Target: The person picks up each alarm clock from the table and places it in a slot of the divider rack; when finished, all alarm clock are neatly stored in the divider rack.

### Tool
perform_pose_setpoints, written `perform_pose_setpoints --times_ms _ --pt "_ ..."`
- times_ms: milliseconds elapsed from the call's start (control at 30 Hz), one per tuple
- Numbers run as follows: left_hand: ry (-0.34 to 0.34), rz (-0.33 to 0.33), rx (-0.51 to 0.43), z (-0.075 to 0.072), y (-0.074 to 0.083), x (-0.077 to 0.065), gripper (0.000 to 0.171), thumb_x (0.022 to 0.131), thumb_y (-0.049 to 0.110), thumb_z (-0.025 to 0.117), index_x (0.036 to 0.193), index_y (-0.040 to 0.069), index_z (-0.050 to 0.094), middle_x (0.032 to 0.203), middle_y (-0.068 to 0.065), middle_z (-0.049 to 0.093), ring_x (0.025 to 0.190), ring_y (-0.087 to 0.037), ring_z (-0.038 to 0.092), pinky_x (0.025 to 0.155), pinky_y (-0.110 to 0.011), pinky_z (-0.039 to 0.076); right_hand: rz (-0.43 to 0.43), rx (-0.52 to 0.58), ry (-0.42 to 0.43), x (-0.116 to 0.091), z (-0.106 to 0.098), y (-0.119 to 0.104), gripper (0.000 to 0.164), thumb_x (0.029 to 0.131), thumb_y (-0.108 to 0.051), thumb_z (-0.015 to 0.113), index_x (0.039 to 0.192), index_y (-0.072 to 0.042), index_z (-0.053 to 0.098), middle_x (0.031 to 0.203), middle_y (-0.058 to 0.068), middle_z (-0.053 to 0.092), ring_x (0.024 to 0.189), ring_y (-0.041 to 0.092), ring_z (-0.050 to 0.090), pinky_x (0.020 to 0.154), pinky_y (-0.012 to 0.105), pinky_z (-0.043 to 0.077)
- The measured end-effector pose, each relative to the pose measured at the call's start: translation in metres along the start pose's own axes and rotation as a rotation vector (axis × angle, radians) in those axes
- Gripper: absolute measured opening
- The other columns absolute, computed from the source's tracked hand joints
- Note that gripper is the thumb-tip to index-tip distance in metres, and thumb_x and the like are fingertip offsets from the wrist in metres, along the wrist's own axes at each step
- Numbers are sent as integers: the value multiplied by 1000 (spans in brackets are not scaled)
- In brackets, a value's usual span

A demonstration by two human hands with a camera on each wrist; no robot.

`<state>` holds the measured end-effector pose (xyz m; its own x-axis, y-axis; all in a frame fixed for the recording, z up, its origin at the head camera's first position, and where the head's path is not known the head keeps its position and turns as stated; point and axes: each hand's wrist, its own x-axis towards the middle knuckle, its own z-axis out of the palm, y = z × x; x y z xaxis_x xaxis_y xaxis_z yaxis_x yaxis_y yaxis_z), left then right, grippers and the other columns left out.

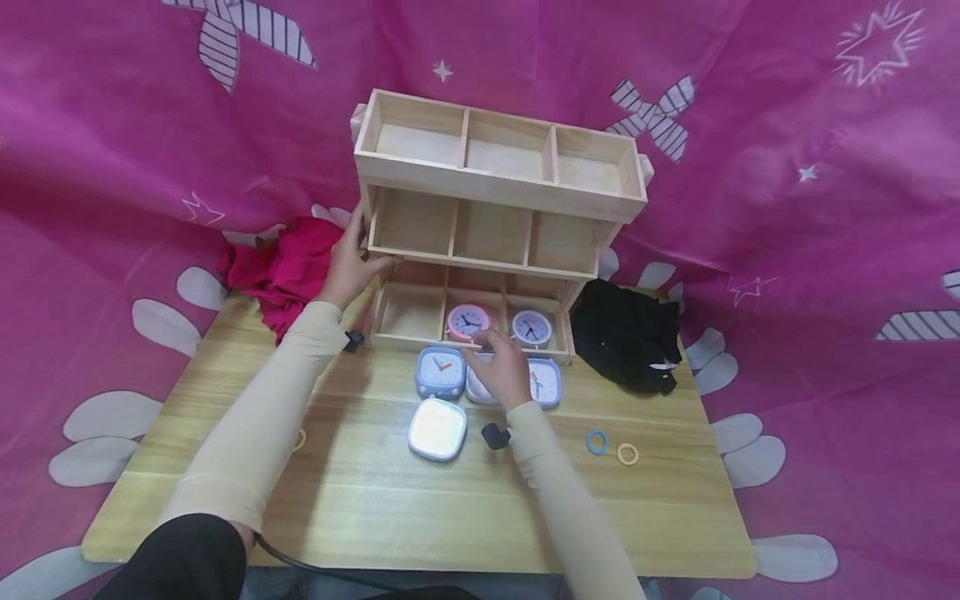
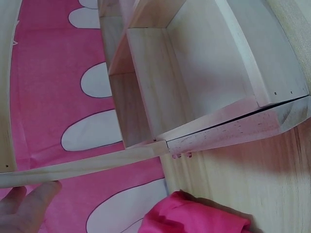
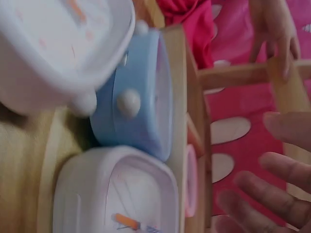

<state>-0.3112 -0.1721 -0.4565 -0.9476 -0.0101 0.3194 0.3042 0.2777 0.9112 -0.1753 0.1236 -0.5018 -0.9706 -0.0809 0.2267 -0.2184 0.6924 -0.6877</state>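
Observation:
A three-tier wooden rack (image 1: 498,185) with divided trays stands at the back of the table. My left hand (image 1: 351,271) grips its left side post, thumb in front. In the bottom tray, a pink round alarm clock (image 1: 465,310) and a lilac round alarm clock (image 1: 532,325) face up. My right hand (image 1: 504,367) hovers over the front row with fingers spread and nothing in them. Below lie a blue square clock (image 1: 440,372), a pale clock (image 1: 477,388) partly hidden by that hand, and a lilac square clock (image 1: 547,383). Nearer stands a white square clock (image 1: 437,429).
Red cloth (image 1: 296,262) lies heaped left of the rack, and black cloth (image 1: 626,333) right of it. A blue ring (image 1: 597,432) and a tan ring (image 1: 636,456) lie on the table's right. Another tan ring (image 1: 302,440) shows by the left sleeve. A pink curtain (image 1: 810,250) surrounds the table.

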Motion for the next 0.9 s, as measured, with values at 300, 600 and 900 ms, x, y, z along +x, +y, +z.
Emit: perform_pose_setpoints --times_ms 300,600,900 --pt "-10 -1 8 -1 -2 1 117 85 2 89 172 36 18 174 -12 34 160 -32 36 121 -63 43 -64 -81 -108 -44 -4 -13 50 90 -39 86 131 -14 72 127 7 72 126 31 65 108 51 55" --pt "2 7 30 -1 -4 0 116 85 -1 88 172 33 19 170 -19 40 156 -35 42 118 -66 45 -69 -148 -232 -85 8 -8 80 81 -54 89 148 -21 60 141 10 60 137 33 53 116 52 48" --pt "-1 14 18 0 -2 0 118 84 0 89 172 35 18 172 -15 39 156 -34 42 119 -65 45 -20 -120 -281 -113 19 -3 99 71 -49 98 155 -20 55 154 16 51 143 37 49 119 59 46"
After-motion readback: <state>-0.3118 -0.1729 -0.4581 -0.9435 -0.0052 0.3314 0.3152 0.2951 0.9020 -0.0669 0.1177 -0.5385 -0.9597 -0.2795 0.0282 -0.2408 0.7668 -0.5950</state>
